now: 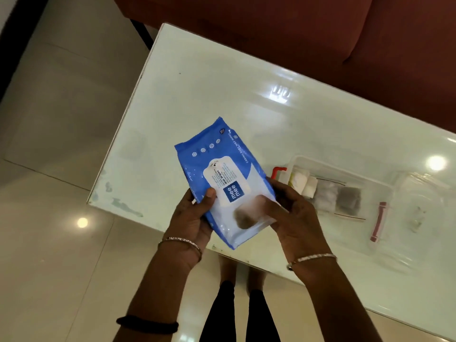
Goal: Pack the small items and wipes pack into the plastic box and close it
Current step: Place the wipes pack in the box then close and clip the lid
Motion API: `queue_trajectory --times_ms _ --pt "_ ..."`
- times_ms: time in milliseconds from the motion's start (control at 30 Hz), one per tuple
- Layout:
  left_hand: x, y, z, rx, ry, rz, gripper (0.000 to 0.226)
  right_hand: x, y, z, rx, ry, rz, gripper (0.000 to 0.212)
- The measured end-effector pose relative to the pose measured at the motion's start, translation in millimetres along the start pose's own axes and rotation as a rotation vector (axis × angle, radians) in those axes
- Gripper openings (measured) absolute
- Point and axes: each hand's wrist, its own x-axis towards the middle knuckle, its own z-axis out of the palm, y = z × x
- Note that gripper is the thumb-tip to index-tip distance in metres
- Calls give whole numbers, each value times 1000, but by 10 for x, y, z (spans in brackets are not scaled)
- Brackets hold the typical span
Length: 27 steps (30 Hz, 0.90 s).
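A blue and white wipes pack (222, 174) is held in the air above the table's near edge. My left hand (192, 215) grips its lower left side with the thumb on top. My right hand (293, 213) holds its lower right corner. To the right, a clear plastic box (370, 186) with red latches stands open on the table. Inside it lie small items (325, 191): white rolls and small clear bags. The clear lid (419, 213) lies just right of the box.
The glossy white table (222, 90) runs diagonally, and its near left corner is chipped. A red-brown sofa (345, 33) stands behind it. Pale tiled floor lies to the left and below. My legs show under the table's near edge.
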Motion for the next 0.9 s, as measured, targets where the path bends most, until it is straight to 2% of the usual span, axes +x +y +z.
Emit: queue_trajectory --times_ms 100,200,333,467,567,633,733,833,900 --pt "-97 -248 328 -108 -39 42 56 -154 -42 -227 234 -24 29 65" --pt "-204 -501 609 -106 -77 86 61 -318 -32 -375 460 -13 52 50" --pt "-307 -746 855 108 -81 129 70 -418 -41 -621 411 166 -40 48" --pt "-321 -793 980 53 -101 36 52 -445 -91 -994 427 233 -88 47" --pt "-206 -698 957 40 4 33 54 -463 -102 -1387 415 258 -78 40" --pt "-99 -647 944 223 24 50 45 -466 -84 -1634 380 263 -38 36" --pt "31 -692 996 534 -22 14 31 -413 -15 -1889 332 239 40 41" --pt "158 -725 1055 904 -20 110 28 -292 55 -1935 353 214 100 41" --pt "215 -738 1130 1024 -10 154 28 -185 106 -1903 330 204 116 31"
